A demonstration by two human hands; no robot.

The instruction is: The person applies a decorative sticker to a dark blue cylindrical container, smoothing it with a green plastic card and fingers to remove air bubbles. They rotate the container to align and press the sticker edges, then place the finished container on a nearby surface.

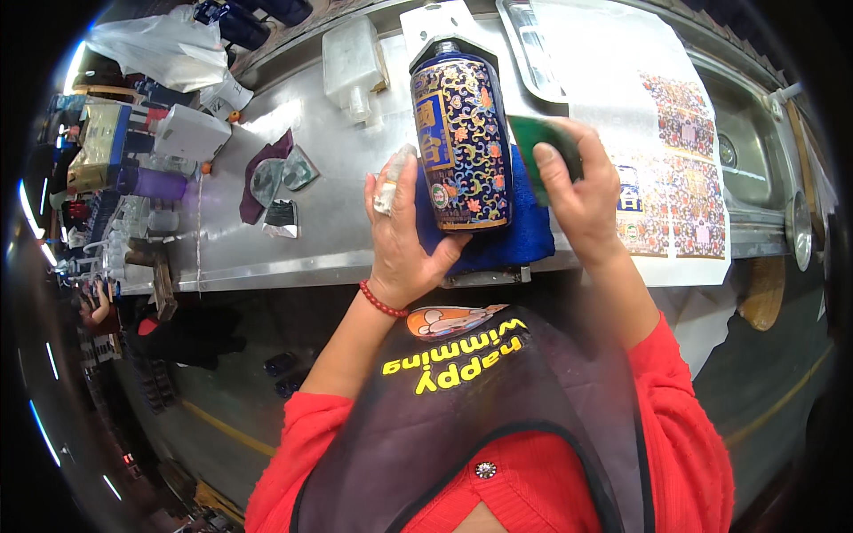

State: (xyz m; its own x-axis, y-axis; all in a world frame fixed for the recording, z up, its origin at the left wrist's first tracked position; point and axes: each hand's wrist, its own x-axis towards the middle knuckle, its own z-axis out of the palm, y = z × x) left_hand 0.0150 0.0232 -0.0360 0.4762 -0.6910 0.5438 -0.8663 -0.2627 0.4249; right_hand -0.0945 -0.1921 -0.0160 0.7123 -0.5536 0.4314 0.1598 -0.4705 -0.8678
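Red sleeves [680, 400] up close, then two bare hands that look to be rubbing down a wrap, going by the pose. Left hand [400, 226] is half-open, thumb by the base, fingers spread along the left side, bracing the bottle [464, 147] more than gripping it. Right hand [582, 191] has thumb and fingers pinched shut on a green scraper [533, 151], just beside the bottle's right edge; can't tell if they touch. Bottle's lying on a blue cloth [536, 235], neck pointing away, which is handy padding. I'd keep the scraper flattish, push evenly from the middle outward, and go easy at the curved edge, since that's where creases would probably start. Oh, and keep the patterned sheets [697, 204] off to the right dry. Farther back there's a clear plastic box [349, 58].
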